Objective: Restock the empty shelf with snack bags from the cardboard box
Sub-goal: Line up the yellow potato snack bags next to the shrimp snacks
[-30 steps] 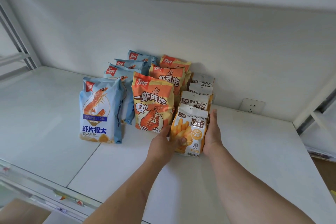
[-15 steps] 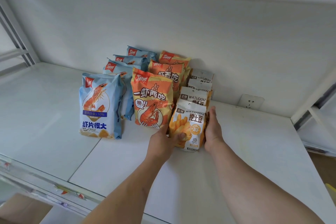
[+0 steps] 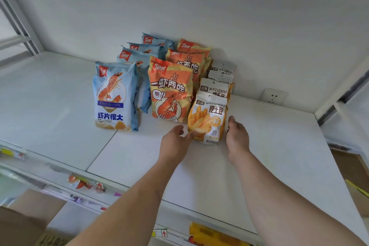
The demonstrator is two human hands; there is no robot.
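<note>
Three rows of snack bags stand upright on the white shelf (image 3: 269,156), running back to the wall: blue prawn-crisp bags (image 3: 115,96) on the left, orange prawn bags (image 3: 170,90) in the middle, small white-and-yellow potato-stick bags on the right. The front potato-stick bag (image 3: 208,121) stands by itself. My left hand (image 3: 175,143) is at its lower left corner, fingers relaxed, with the thumb tip touching the bag. My right hand (image 3: 237,138) hovers just off the bag's right side with loosely curled fingers, holding nothing. A corner of the cardboard box (image 3: 22,221) shows at the bottom left.
A wall socket (image 3: 274,97) sits on the back wall to the right of the bags. The shelf's front edge carries a price-tag rail (image 3: 85,185). Metal uprights frame both sides. Yellow packaging (image 3: 211,233) shows on the level below.
Both hands have drawn back toward me from the front potato-stick bag. The right hand came off its side and the left hand loosened to a thumb touch.
</note>
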